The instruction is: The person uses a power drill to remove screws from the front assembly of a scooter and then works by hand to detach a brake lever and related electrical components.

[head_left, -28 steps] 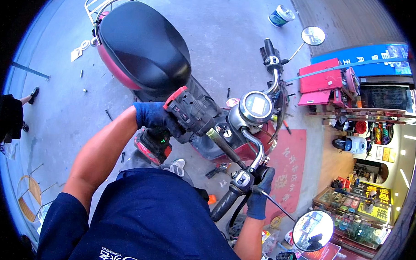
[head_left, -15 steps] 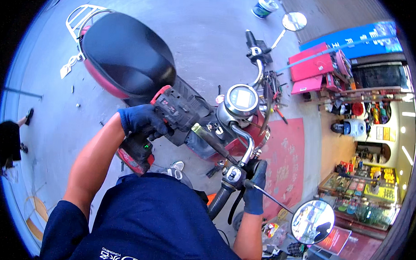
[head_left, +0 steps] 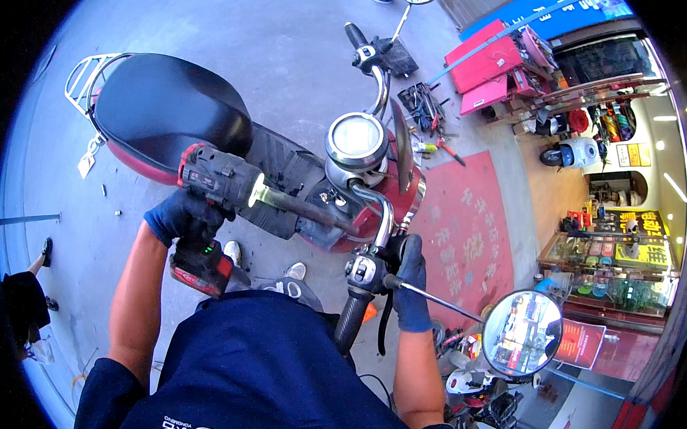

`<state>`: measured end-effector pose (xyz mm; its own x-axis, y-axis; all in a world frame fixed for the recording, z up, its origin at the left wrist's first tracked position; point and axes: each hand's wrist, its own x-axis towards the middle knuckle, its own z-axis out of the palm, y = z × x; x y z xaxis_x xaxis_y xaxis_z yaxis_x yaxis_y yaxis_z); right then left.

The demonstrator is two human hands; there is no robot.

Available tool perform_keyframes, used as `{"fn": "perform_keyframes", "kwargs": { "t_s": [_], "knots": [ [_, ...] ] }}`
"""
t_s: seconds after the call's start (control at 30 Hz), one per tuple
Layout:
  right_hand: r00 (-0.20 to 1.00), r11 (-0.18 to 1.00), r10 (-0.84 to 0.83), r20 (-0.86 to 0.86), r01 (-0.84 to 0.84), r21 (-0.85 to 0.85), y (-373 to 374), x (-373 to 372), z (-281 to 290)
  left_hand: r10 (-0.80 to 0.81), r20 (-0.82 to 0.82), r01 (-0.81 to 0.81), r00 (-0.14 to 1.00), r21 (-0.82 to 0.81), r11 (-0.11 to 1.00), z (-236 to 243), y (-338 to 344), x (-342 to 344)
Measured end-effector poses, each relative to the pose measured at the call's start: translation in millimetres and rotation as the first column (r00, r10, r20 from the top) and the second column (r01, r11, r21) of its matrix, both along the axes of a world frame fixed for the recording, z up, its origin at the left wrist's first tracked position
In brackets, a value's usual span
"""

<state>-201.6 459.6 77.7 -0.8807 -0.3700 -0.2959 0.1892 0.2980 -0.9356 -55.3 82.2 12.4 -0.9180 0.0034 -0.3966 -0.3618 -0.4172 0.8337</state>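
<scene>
My left hand [head_left: 183,220] is closed round the handle of a black-and-red cordless power tool [head_left: 216,172]. A long bar [head_left: 298,207] extends from its nose toward the scooter's curved handlebar, where its tip is unclear. My right hand [head_left: 413,311] is closed at a fitting beside the near switch housing [head_left: 360,269], behind a mirror stalk; its fingertips are hidden. The red scooter has a black seat [head_left: 169,106], a round display [head_left: 355,139] and a round mirror [head_left: 521,330] near my right hand.
Scattered tools [head_left: 430,112] lie beyond the handlebar, near pink boxes [head_left: 477,60]. A red mat [head_left: 472,211] fronts a shop with a glass counter [head_left: 584,257]. Another person's dark clothing [head_left: 24,302] and foot are at the far left. Clutter [head_left: 488,393] is at the lower right.
My left hand and the power tool have moved left and downward, the bar now lying flatter. The whole view has shifted, with the scooter further left; my right hand stays by the switch housing.
</scene>
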Motion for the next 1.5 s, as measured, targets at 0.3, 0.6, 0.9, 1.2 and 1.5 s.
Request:
{"fn": "perform_keyframes", "kwargs": {
  "t_s": [0.3, 0.6, 0.9, 1.2, 1.5],
  "knots": [
    [0.993, 0.995, -0.098, 0.066, 0.097, 0.013, -10, 6, 11, -0.027, -0.087, 0.019, 0.996, -0.089, 0.996, 8, 24, -4],
    [0.989, 0.991, -0.134, 0.064, 0.135, -0.019, -9, 5, 3, -0.242, -0.141, 0.219, 0.960, -0.164, 0.962, 4, 13, -11],
    [0.995, 0.998, -0.047, -0.089, 0.051, 0.039, -8, 6, 5, -0.189, -0.021, 0.186, 0.982, -0.089, 0.978, 15, 14, -17],
    [0.997, 0.997, -0.074, -0.004, 0.074, 0.003, -8, 5, 6, -0.192, -0.062, 0.185, 0.979, -0.108, 0.977, 22, 13, -14],
    [0.994, 0.995, -0.101, 0.051, 0.101, 0.001, -9, 6, 5, -0.168, -0.094, 0.164, 0.981, -0.046, 0.985, -1, 15, -12]
  ]
}}
